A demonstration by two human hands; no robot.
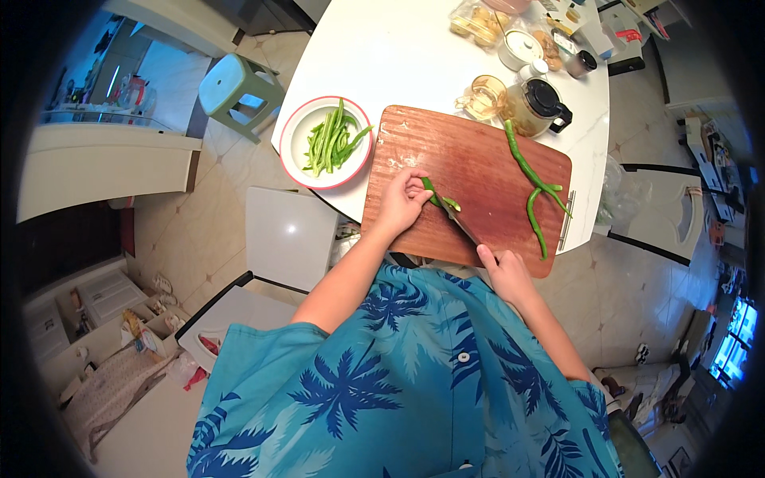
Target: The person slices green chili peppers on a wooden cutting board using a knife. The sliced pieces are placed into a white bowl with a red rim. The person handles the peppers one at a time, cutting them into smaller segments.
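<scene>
My left hand [404,202] holds a green pepper [427,184] down on a wooden cutting board [472,155]. In my right hand [505,272] is the handle of a knife [465,228], its blade running up to the pepper just beside my left fingertips. A cut piece of pepper [452,204] lies against the far side of the blade. Whole long green peppers [521,156] rest crossed on the right part of the board. Left of the board stands a white bowl with a red rim [294,156], holding sliced green pepper strips [330,140].
Behind the board stand an amber glass cup [485,98] and a glass pot with a black lid [541,98]. Farther back are a white lidded pot [520,49], a dark-lidded jar [581,64] and a clear egg carton [478,23]. A green stool [239,92] stands beyond the table's left edge.
</scene>
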